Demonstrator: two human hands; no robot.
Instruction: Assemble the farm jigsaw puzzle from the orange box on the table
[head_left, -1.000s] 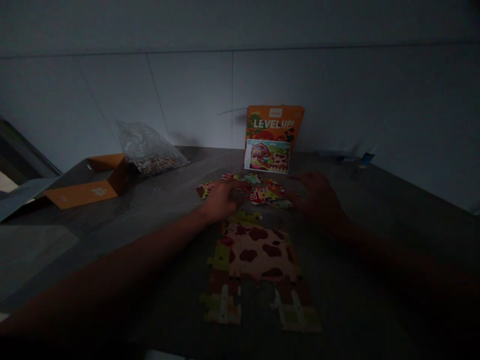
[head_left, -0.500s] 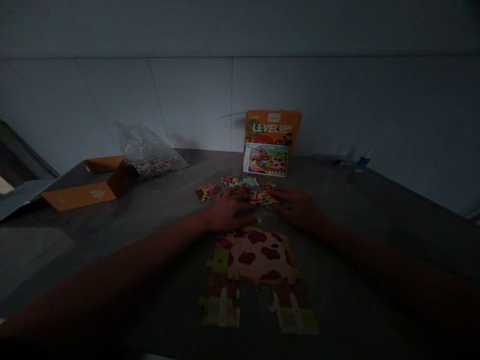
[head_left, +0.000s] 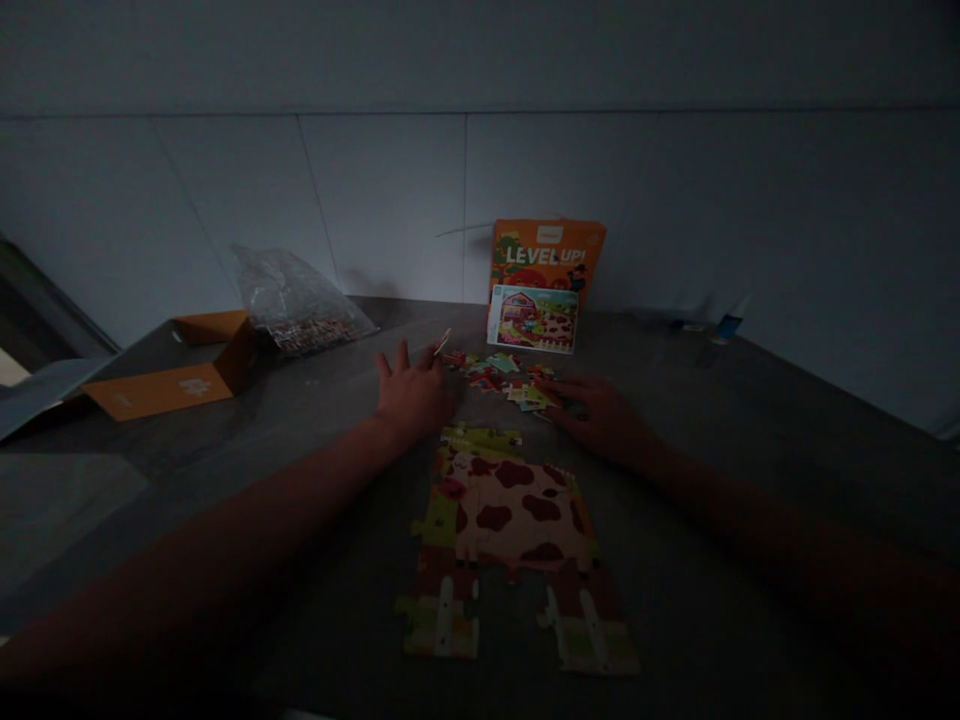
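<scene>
My left hand (head_left: 412, 398) is raised left of the loose pieces. Between its thumb and fingers it pinches a puzzle piece (head_left: 443, 342), tilted up and seen nearly edge-on. Its other fingers are spread. My right hand (head_left: 598, 412) rests at the right side of a heap of loose puzzle pieces (head_left: 504, 364), its stretched fingertips touching a yellow-green piece (head_left: 538, 395). Nearer to me lies a partly joined cow puzzle (head_left: 517, 510), with a spotted body and white fence posts. A gap shows between its two lower parts.
Against the wall stands an orange "LEVEL UP!" box (head_left: 547, 250), with a farm picture card (head_left: 533, 319) leaning on it. An open orange box (head_left: 180, 385) and a clear plastic bag of pieces (head_left: 300, 305) are on the left. A small blue-and-white object (head_left: 726, 327) lies at right.
My left hand has moved left from the heap and lifted a puzzle piece that lay at its left side. The top of the cow puzzle is now uncovered. My right hand has barely moved.
</scene>
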